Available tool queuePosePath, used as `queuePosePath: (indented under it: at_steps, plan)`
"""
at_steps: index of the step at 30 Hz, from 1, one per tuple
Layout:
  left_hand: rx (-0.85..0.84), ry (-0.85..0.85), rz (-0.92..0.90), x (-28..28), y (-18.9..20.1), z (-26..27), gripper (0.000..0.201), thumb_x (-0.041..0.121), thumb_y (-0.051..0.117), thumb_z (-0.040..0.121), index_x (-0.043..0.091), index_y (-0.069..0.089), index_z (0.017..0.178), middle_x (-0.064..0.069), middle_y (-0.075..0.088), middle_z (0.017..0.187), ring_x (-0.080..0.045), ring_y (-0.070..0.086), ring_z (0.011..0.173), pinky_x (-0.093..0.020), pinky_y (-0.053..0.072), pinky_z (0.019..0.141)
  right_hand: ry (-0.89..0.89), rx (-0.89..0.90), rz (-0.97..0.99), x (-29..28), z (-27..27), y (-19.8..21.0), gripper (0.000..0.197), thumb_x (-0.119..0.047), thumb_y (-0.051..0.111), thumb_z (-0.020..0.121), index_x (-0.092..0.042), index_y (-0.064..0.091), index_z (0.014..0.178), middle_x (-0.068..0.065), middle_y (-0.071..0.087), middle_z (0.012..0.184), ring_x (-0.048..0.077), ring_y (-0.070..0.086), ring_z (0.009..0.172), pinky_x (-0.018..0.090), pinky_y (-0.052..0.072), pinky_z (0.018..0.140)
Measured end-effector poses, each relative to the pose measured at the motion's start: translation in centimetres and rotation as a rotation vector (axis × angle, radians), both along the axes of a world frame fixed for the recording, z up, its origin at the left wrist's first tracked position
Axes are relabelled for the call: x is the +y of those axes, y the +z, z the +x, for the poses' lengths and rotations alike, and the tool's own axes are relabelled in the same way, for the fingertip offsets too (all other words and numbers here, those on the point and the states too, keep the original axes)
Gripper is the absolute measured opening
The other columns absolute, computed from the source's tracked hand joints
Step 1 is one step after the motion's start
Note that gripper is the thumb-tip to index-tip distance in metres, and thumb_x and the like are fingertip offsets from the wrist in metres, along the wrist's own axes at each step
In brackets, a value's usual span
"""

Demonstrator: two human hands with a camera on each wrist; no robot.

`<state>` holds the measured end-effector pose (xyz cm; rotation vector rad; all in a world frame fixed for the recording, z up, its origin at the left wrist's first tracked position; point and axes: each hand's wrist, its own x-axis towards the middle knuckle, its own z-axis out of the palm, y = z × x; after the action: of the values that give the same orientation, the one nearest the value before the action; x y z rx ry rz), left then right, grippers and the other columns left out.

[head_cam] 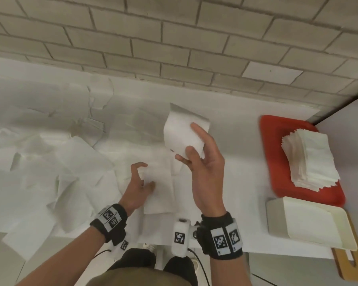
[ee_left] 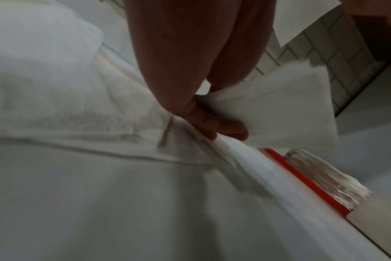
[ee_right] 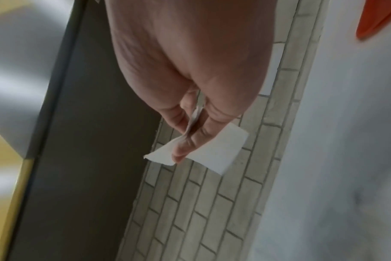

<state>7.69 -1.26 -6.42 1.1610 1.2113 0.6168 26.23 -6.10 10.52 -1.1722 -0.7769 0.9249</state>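
Observation:
My right hand (head_cam: 191, 141) is raised above the white table and pinches a folded white napkin (head_cam: 180, 129) between thumb and fingers. The right wrist view shows the same napkin (ee_right: 223, 151) sticking out past the pinching right hand (ee_right: 185, 139). My left hand (head_cam: 146, 174) is low on the table, its fingers curled on the edge of a flat white napkin (head_cam: 159, 188). In the left wrist view, the left hand (ee_left: 223, 127) grips that napkin (ee_left: 279, 109), whose edge lifts off the table.
Several loose unfolded napkins (head_cam: 60, 162) lie spread over the left of the table. A red tray (head_cam: 269, 141) at the right carries a stack of folded napkins (head_cam: 310, 159). In front of it, a cream box (head_cam: 310, 223) rests on a wooden board (head_cam: 345, 263). A brick wall stands behind.

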Motion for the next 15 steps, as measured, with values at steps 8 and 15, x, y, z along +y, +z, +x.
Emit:
queuePosePath:
  at_steps: [8, 15]
  plan:
    - [-0.106, 0.065, -0.254, -0.3, 0.1, 0.3, 0.052, 0.052, 0.036, 0.114, 0.018, 0.076, 0.122, -0.009, 0.080, 0.117, -0.033, 0.076, 0.112, -0.053, 0.058, 0.100, 0.279, -0.200, -0.567, -4.0, -3.3, -12.1, 0.050, -0.001, 0.062, 0.096, -0.034, 0.065, 0.134, -0.005, 0.064, 0.137, 0.009, 0.078, 0.099, 0.043, 0.066, 0.092]
    - [0.142, -0.004, -0.046, -0.2, -1.1, 0.1, 0.047, 0.056, 0.057, 0.097, 0.011, 0.064, 0.106, -0.015, 0.074, 0.106, -0.040, 0.070, 0.106, -0.059, 0.057, 0.096, 0.382, -0.416, -0.618, -5.0, -2.5, -14.7, 0.037, -0.011, 0.063, 0.094, -0.035, 0.063, 0.123, -0.011, 0.063, 0.130, 0.008, 0.073, 0.101, 0.036, 0.066, 0.084]
